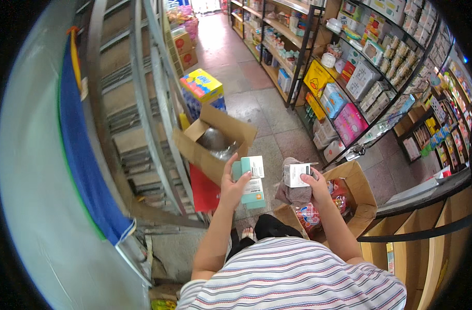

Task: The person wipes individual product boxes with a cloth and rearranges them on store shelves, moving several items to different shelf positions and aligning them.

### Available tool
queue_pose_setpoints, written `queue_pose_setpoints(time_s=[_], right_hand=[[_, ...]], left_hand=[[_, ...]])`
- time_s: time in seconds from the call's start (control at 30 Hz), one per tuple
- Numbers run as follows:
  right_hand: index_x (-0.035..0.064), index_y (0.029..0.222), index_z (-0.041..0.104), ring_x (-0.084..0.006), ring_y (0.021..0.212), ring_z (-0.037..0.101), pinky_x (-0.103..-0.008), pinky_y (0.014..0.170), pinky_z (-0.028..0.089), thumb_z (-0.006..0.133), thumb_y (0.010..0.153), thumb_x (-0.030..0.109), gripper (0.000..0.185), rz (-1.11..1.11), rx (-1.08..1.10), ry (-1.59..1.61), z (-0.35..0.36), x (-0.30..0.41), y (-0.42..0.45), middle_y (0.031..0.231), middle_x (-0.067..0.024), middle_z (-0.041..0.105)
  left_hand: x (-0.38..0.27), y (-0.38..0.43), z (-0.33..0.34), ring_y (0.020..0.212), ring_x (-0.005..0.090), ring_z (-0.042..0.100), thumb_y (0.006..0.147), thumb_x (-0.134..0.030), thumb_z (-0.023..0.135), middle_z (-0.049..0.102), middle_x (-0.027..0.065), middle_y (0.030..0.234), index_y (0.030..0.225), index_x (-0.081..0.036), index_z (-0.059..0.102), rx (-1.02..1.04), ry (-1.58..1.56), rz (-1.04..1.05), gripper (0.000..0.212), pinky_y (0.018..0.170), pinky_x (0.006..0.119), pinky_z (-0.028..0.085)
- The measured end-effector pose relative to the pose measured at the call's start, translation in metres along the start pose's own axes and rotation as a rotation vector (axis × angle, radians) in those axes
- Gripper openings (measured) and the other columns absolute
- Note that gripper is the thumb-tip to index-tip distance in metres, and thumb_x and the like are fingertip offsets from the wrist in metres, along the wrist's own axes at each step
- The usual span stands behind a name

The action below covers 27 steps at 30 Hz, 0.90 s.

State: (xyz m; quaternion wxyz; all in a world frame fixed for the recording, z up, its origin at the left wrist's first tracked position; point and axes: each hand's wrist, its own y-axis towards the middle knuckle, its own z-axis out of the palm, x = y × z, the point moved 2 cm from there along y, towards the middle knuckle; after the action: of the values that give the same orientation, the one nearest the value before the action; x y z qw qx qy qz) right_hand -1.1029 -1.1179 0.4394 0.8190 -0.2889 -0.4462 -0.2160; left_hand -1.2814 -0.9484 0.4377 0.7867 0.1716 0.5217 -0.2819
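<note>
My left hand (234, 190) grips small teal-and-white cartons (253, 192), thumb across their printed faces and forefinger along the far side. In my right hand (316, 186) are a white printed box (297, 174) and a crumpled greyish-brown cloth (298, 197), the box lying over the cloth with my thumb on it. Both hands are held out before my body, some distance apart. Beyond my left hand stands an open cardboard box (199, 153) with a clear plastic-wrapped thing (217, 140) inside. Beneath my right forearm is another open carton (362, 193) holding red printed packets (309, 215).
Metal shelves (288, 87) of packaged goods line the aisle's right side. A metal ladder-like frame (141, 104) rises on the left. A yellow-and-blue carton (202, 87) stands behind the open box, and a red item (203, 190) is below it. Wooden shelving (410, 244) sits at lower right.
</note>
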Motion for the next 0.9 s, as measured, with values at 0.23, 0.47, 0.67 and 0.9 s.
queue_pose_setpoints(time_s=[0.23, 0.47, 0.67, 0.9], right_hand=[[-0.0027, 0.113, 0.053, -0.0168, 0.085, 0.06, -0.0303, 0.072, 0.05, 0.073, 0.073, 0.019, 0.05, 0.103, -0.072, -0.138, -0.017, 0.031, 0.147, 0.096, -0.0089, 0.061], [-0.0029, 0.118, 0.05, -0.0208, 0.094, 0.059, -0.0332, 0.078, 0.05, 0.074, 0.071, 0.018, 0.057, 0.212, 0.024, -0.367, -0.045, 0.065, 0.354, 0.11, -0.0122, 0.057], [-0.0014, 0.122, 0.048, -0.0177, 0.095, 0.057, -0.032, 0.082, 0.045, 0.076, 0.069, 0.02, 0.064, 0.32, 0.173, -0.467, -0.05, 0.123, 0.493, 0.111, -0.01, 0.057], [-0.0013, 0.118, 0.05, -0.0165, 0.088, 0.06, -0.0297, 0.079, 0.047, 0.072, 0.073, 0.02, 0.055, 0.259, 0.072, -0.412, -0.063, 0.193, 0.618, 0.1, -0.007, 0.061]], left_hand=[[0.007, 0.1, 0.01, 0.096, 0.0155, 0.054, 0.08, 0.001, 0.058, 0.052, 0.0108, 0.109, 0.136, -0.009, 0.032, -0.21, -0.077, -0.001, 0.062, 0.081, 0.028, 0.047], [0.002, 0.226, 0.018, 0.099, 0.0173, 0.054, 0.08, 0.004, 0.053, 0.052, 0.0109, 0.112, 0.137, -0.009, 0.03, -0.431, -0.195, 0.169, 0.063, 0.085, 0.03, 0.047], [0.013, 0.381, 0.04, 0.091, 0.0172, 0.055, 0.083, -0.002, 0.054, 0.053, 0.0109, 0.108, 0.137, -0.009, 0.028, -0.549, -0.168, 0.183, 0.06, 0.078, 0.029, 0.048], [0.027, 0.532, 0.063, 0.091, 0.0157, 0.054, 0.084, -0.004, 0.053, 0.053, 0.0092, 0.107, 0.137, -0.007, 0.027, -0.487, -0.089, 0.183, 0.059, 0.078, 0.029, 0.046]])
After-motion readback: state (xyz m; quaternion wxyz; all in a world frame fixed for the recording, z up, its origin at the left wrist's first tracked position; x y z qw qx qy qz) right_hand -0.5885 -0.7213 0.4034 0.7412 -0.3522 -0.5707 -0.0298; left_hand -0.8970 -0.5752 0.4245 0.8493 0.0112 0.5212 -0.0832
